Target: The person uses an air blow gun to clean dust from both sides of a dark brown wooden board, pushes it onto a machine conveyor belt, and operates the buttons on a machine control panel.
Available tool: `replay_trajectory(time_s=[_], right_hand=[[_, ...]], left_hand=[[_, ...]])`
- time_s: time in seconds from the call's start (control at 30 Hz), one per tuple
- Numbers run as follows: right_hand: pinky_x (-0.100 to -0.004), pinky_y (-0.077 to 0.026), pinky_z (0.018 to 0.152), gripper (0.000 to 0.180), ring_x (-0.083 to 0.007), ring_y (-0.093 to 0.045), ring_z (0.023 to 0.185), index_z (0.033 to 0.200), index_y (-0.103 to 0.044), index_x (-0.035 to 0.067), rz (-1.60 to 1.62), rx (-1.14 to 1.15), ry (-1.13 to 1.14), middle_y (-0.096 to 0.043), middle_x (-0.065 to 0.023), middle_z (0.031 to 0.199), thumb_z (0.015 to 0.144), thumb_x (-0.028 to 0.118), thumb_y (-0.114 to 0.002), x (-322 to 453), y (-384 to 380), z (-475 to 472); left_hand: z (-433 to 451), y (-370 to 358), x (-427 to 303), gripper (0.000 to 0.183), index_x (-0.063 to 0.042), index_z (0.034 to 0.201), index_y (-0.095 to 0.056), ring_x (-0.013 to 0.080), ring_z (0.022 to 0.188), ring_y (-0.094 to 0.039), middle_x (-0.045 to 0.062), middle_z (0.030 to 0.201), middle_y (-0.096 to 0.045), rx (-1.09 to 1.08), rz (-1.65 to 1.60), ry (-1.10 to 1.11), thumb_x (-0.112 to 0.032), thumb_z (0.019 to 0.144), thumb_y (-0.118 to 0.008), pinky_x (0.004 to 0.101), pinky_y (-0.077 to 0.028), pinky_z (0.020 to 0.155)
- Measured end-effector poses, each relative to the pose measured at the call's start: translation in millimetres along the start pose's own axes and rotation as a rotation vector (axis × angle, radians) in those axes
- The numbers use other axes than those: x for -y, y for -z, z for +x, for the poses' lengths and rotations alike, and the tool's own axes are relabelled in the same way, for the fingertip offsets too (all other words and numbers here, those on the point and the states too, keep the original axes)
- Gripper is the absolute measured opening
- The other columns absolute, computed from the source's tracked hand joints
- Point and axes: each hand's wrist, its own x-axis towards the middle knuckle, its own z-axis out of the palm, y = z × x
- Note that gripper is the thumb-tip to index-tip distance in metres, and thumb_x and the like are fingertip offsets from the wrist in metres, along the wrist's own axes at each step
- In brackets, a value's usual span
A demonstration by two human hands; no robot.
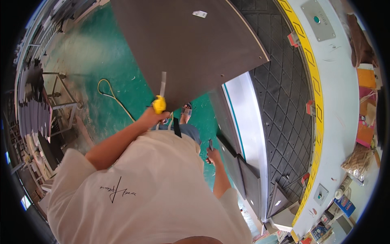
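My left hand (pixel 151 117) grips a yellow hand tool (pixel 159 104) with a narrow pale strip or nozzle (pixel 163 84) sticking up from it. Its exact kind is hard to tell. The tool is at the near left corner of a large dark brown board (pixel 189 45), which bears a white label (pixel 200 14) and small holes along its near right edge. Low at my right side, my right hand (pixel 214 156) is closed around a slim dark-handled tool (pixel 210 144), apart from the board. Most of that handle is hidden by the fingers.
A black diamond-patterned belt (pixel 283 100) runs along the right beside a white machine with a yellow edge strip (pixel 317 113). Dark panels (pixel 248 177) lean below it. A yellow hose (pixel 117 99) lies on the green floor. A wheeled metal cart (pixel 62 103) stands left.
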Motion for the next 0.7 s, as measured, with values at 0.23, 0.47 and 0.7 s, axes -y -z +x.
replay_trajectory(time_s=[0.23, 0.47, 0.7], right_hand=[[-0.0387, -0.047, 0.039, 0.029, -0.0233, -0.059, 0.045, 0.097, -0.056, -0.003, 0.260, -0.110, 0.065, -0.058, -0.0104, 0.072, 0.101, 0.026, -0.063, 22.3, -5.8, -0.4], [-0.0416, -0.052, 0.049, 0.025, -0.0276, -0.068, 0.057, 0.095, -0.059, 0.001, -0.033, 0.010, 0.314, -0.068, -0.0137, 0.079, 0.095, 0.025, -0.068, 115.5, -42.1, 9.6], [-0.0488, -0.053, 0.076, 0.043, -0.0432, -0.070, 0.089, 0.104, -0.064, 0.000, -0.613, -0.028, 0.707, -0.071, -0.0229, 0.092, 0.090, 0.039, -0.072, 324.4, -116.4, -32.1]], left_hand=[[92.2, -76.3, -41.7, 0.034, -0.006, 0.083, -0.073, 0.0129, 0.063, -0.070, 0.004, 0.072, -0.074, 0.375, 0.363, -0.030, -0.039, 0.091, -0.070, 0.0295, -0.054, 0.062], [113.7, 2.4, -68.7, 0.046, -0.008, 0.088, -0.073, 0.0299, 0.074, -0.072, 0.010, 0.077, -0.075, 0.319, 0.859, -0.321, -0.053, 0.087, -0.069, 0.0422, -0.056, 0.069], [132.7, 179.9, -43.0, 0.045, -0.006, 0.111, -0.071, 0.0390, 0.091, -0.071, 0.021, 0.096, -0.074, -0.200, 0.704, -0.186, -0.043, 0.085, -0.073, 0.0499, -0.057, 0.081]])
